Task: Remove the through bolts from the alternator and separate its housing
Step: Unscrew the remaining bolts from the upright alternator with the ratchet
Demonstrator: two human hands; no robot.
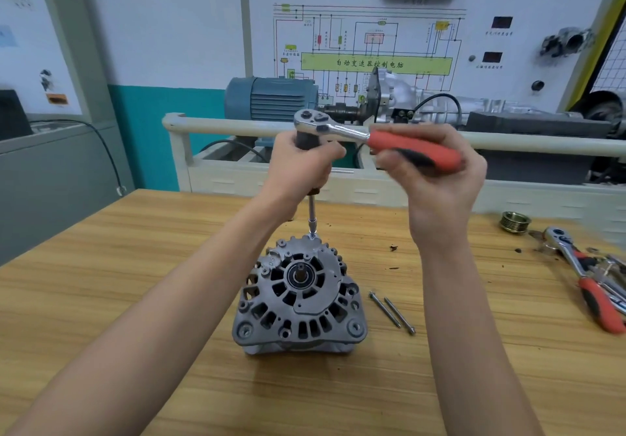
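Head view: a wooden table [142, 286] fills the lower frame, with the alternator [299, 298] standing near its middle, shaft end up and its finned housing facing the camera. Above it the ratchet [355, 134] is held level, its red handle pointing right and a long extension [312, 212] dropping straight down to the far edge of the housing, where its tip sits on what I take to be a through bolt head; the head itself is too small to make out.

The left hand [301, 164] is wrapped round the dark socket piece under the ratchet head, steadying the column. The right hand [437, 178] is curled round the red handle, fingers closed on it.

At the far right of the table lie spare ratchets [589, 283] in a loose heap, with a small ribbed pulley [515, 221] just beyond them.

Just right of the alternator lie two long bolts [393, 312], side by side and clear of the housing. So two are out, by my reading; at least this far one is being worked, and more may remain. The housing halves look joined, so the separating is not yet done.
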